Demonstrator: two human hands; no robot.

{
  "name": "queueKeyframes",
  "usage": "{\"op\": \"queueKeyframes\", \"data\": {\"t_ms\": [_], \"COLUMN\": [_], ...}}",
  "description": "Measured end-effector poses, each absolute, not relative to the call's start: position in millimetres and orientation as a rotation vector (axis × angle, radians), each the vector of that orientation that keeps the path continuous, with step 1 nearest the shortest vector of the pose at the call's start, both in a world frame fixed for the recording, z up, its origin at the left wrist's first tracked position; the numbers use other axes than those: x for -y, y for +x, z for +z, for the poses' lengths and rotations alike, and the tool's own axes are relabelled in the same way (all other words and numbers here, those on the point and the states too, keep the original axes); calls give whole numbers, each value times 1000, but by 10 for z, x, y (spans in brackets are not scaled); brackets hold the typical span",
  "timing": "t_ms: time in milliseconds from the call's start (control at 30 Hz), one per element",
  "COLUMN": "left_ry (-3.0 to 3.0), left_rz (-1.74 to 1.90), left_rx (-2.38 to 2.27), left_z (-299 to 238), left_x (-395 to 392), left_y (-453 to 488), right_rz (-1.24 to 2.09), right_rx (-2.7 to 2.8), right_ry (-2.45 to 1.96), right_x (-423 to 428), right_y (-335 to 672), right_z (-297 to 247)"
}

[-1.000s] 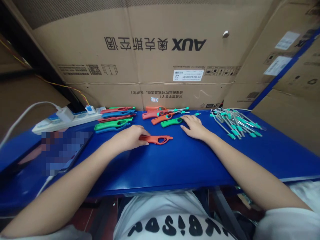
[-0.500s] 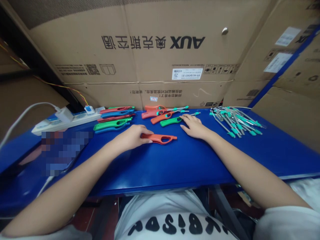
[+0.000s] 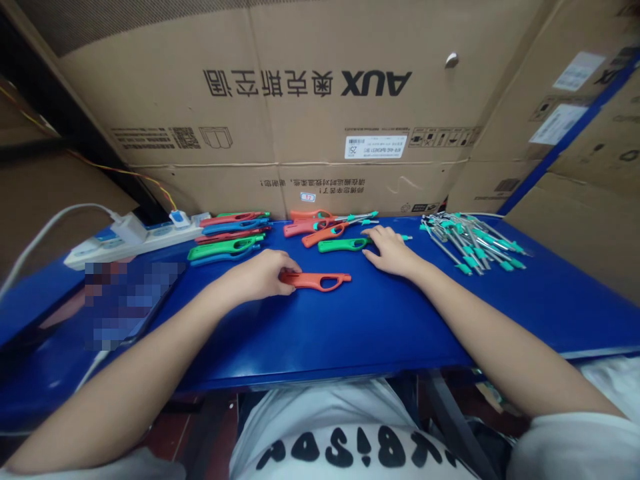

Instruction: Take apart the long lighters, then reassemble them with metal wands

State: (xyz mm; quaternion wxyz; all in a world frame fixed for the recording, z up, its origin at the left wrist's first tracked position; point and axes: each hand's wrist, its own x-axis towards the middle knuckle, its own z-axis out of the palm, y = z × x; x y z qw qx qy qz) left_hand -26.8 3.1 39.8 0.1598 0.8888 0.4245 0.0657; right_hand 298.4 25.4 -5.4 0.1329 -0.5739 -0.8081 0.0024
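An orange lighter handle [image 3: 315, 281] with a trigger loop lies level just above the blue table, its left end pinched between the thumb and fingers of my left hand [image 3: 265, 275]. No metal tube shows at its right end. My right hand [image 3: 391, 251] curls over the front of a green gas lighter [image 3: 343, 245], whose tube tip sticks out past my fingers on the right. Behind it lie several orange and red lighters [image 3: 325, 233] with metal tubes fitted. A heap of metal tubes with teal ends [image 3: 470, 241] lies right of my right hand.
Several red, blue and green handles [image 3: 227, 248] lie stacked at the left. Beyond them are a white power strip [image 3: 143, 245] with cables and a blurred phone [image 3: 135, 303]. A cardboard wall [image 3: 300, 133] closes off the table's [image 3: 320, 340] back.
The green lighter has swung from tilted to nearly level under my right hand, which has shifted slightly right. My left hand has drawn the orange handle slightly left and nearer to me.
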Motion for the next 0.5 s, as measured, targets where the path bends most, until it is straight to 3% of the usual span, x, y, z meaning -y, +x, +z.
{"op": "queueKeyframes", "data": {"t_ms": [233, 500], "left_ry": [2651, 2625], "left_rz": [86, 136], "left_rx": [-1085, -1940], "left_z": [713, 940], "left_x": [-102, -464], "left_y": [-496, -1249], "right_rz": [55, 195], "right_rx": [2451, 2539], "right_ry": [-1597, -1428], "right_x": [-238, -196], "right_y": [3005, 2990], "right_z": [8, 38]}}
